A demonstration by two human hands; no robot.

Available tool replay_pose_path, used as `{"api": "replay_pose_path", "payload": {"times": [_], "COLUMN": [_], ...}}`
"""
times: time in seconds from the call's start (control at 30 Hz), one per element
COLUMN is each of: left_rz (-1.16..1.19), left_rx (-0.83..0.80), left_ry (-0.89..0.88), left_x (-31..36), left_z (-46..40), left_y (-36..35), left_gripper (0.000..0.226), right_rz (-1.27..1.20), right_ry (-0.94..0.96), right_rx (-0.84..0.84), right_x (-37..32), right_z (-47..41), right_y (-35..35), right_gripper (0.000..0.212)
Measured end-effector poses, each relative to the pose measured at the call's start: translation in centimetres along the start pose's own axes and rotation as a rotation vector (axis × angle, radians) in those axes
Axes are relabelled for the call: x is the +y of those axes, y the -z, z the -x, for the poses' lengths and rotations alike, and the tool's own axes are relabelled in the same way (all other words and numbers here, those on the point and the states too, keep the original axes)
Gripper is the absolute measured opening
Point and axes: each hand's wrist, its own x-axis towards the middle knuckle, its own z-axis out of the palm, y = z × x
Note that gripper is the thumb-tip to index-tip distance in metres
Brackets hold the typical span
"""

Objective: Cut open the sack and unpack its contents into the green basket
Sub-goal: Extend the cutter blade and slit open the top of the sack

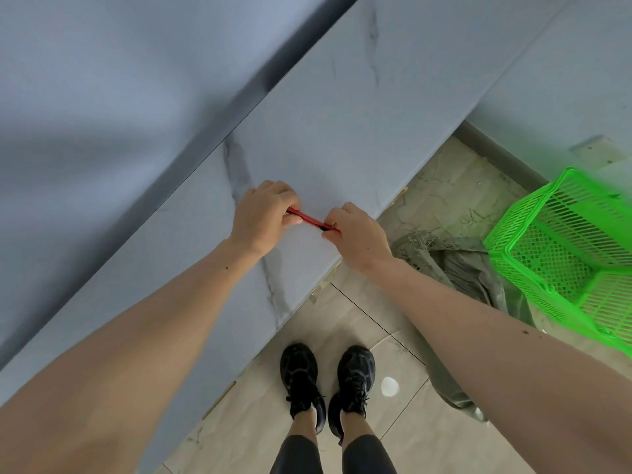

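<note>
Left hand [261,213] and right hand [355,234] each pinching an end of a red utility knife [313,220] over a grey counter [342,131]; grey sack [458,265] on the floor, touching the green basket [561,248]

Two hands: the left hand [263,213] and the right hand [357,234]. One red cutter [313,220] spans between them. One bench [307,138], grey with dark veins. One green basket [561,254] on the floor. One grey sack [458,265] beside it. Two black shoes: one shoe [301,381] on the left, the other shoe [352,381] on the right. One white spot [390,386] on the tiles.
</note>
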Motion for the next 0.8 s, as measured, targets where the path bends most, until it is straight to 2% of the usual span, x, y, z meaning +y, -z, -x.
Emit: {"api": "replay_pose_path", "payload": {"times": [0.2,0.33,0.47,0.6,0.8], "left_rz": [0.650,1.036,1.307,1.346,1.295], "left_rx": [-0.155,-0.211,-0.264,-0.338,-0.375], "left_ry": [0.189,0.290,0.363,0.328,0.331], "left_x": [2.8,7.0,11.5,15.3,20.9], "left_z": [-0.6,-1.0,-1.0,-0.4,1.7], "left_y": [2.1,2.8,2.1,0.7,-2.1], "left_gripper": [0.012,0.016,0.013,0.021,0.018], "right_rz": [-0.274,-0.550,-0.732,-0.868,-0.959], "right_ry": [-0.032,-0.068,-0.129,-0.187,-0.261], "right_rx": [-0.054,-0.008,0.079,0.187,0.276], "right_x": [1.9,3.2,4.9,7.0,11.0], "right_z": [2.5,5.2,8.0,11.1,16.2], "right_y": [3.6,6.0,7.0,6.9,5.9], "right_gripper": [0.007,0.011,0.014,0.012,0.011]}}
